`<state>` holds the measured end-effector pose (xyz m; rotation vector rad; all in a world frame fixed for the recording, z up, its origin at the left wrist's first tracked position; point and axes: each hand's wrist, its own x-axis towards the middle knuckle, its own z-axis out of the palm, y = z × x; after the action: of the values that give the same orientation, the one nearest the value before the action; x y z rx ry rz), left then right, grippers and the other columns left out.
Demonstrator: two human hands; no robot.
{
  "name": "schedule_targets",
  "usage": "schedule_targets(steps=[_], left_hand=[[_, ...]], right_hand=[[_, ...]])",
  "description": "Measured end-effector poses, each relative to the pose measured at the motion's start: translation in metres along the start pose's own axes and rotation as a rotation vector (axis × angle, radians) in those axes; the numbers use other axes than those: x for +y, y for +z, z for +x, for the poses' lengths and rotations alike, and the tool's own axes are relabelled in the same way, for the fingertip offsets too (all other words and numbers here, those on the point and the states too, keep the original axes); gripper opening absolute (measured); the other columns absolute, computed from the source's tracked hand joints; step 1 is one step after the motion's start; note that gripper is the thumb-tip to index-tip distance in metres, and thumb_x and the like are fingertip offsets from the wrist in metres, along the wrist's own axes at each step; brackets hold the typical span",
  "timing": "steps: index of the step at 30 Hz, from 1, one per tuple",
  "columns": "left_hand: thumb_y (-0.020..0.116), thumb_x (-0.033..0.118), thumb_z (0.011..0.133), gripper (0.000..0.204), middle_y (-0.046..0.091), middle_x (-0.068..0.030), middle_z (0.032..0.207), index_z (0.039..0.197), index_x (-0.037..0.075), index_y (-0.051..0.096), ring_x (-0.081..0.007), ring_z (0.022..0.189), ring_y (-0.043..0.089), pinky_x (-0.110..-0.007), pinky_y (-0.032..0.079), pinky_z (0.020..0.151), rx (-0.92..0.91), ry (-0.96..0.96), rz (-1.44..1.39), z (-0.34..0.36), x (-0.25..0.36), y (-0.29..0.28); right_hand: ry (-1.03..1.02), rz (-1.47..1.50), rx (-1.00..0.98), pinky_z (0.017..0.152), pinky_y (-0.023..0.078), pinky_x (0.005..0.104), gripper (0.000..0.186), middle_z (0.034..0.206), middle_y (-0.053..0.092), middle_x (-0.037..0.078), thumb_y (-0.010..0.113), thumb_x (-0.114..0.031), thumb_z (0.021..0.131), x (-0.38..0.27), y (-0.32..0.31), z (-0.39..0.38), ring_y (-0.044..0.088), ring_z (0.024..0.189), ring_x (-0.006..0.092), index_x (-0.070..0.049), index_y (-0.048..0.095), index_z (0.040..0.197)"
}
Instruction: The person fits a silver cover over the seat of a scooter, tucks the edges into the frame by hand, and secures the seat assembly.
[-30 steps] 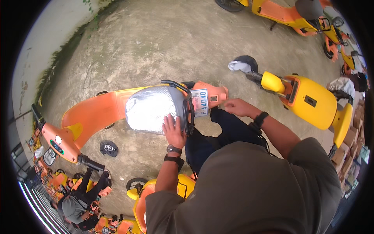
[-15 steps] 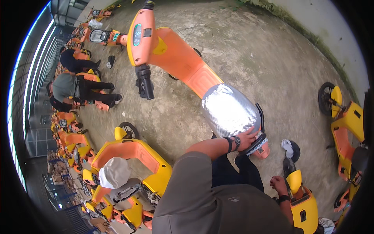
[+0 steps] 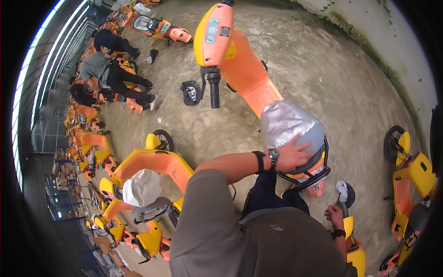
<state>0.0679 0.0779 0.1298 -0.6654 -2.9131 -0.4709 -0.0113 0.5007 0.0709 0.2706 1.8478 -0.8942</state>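
Observation:
A silver quilted cover [image 3: 285, 122] lies over the seat of an orange and yellow scooter [image 3: 251, 74]. Its rear part looks smooth and grey. My left hand [image 3: 295, 154] rests on the cover's back edge with fingers spread, and the black seat edge shows below it. Behind the seat is a black tubular rear rack [image 3: 308, 180]. Off to the right and lower, my right hand [image 3: 334, 215] hangs with curled fingers, close to a yellow scooter [image 3: 355, 258]; nothing shows in it.
Another yellow and orange scooter [image 3: 152, 161] stands left with a white cover [image 3: 142, 188] on its seat. More scooters [image 3: 408, 171] stand at right. Dark cloth items [image 3: 190, 93] lie on concrete. Two people [image 3: 104, 69] bend over scooters at far left.
My left hand has moved from the rear rack onto the cover's back edge, baring some black seat edge. My right hand stays low and curled. The view has shifted.

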Motion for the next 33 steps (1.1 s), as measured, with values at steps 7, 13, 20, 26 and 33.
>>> schedule_targets(steps=[7,13,20,26,33], left_hand=[[0.065,0.01,0.064,0.057,0.051,-0.0254,0.125,0.118,-0.001,0.052,-0.0411,0.119,0.046,-0.046,0.038,0.101,0.585,-0.775,-0.053,-0.068,-0.054,-0.071],[0.072,0.012,0.067,0.066,0.049,-0.0212,0.128,0.128,0.002,0.046,-0.0376,0.119,0.045,-0.044,0.036,0.102,0.601,-0.919,-0.001,-0.09,-0.123,-0.077],[0.073,0.006,0.065,0.073,0.047,-0.0218,0.131,0.131,0.0,0.042,-0.0386,0.123,0.041,-0.045,0.03,0.106,0.633,-0.9,-0.022,-0.079,-0.124,-0.07],[0.077,0.013,0.061,0.083,0.041,-0.0242,0.136,0.133,0.0,0.039,-0.0406,0.126,0.038,-0.047,0.029,0.106,0.457,-0.879,-0.112,-0.067,-0.127,-0.096],[0.077,0.024,0.065,0.083,0.037,-0.0245,0.14,0.134,-0.001,0.038,-0.0397,0.13,0.034,-0.046,0.028,0.108,0.045,-0.614,0.084,-0.011,-0.161,-0.133]], right_hand=[[-0.208,-0.115,0.103,0.053,0.044,0.0246,0.022,0.068,0.06,0.005,0.053,-0.019,0.089,-0.032,-0.01,0.008,0.057,0.058,0.0122,0.0,0.062,0.083],[-0.449,-0.014,0.23,0.055,0.047,0.0258,0.023,0.076,0.064,0.006,0.057,-0.017,0.088,-0.156,0.041,0.006,0.059,0.062,0.0117,0.002,0.062,0.101],[-0.58,0.007,-0.092,0.079,0.05,0.0264,0.035,0.103,0.065,0.012,0.059,-0.018,0.09,-0.25,0.12,-0.01,0.063,0.093,0.0157,0.002,0.056,0.118],[-0.57,0.011,-0.096,0.099,0.041,0.0377,0.064,0.136,0.044,0.023,0.064,-0.026,0.087,-0.247,0.181,0.014,0.047,0.123,0.0287,0.0,0.036,0.138],[-0.594,0.021,0.025,0.105,0.035,0.0371,0.061,0.137,0.041,0.026,0.06,-0.02,0.086,-0.257,0.225,0.072,0.042,0.127,0.0372,0.002,0.035,0.138]])
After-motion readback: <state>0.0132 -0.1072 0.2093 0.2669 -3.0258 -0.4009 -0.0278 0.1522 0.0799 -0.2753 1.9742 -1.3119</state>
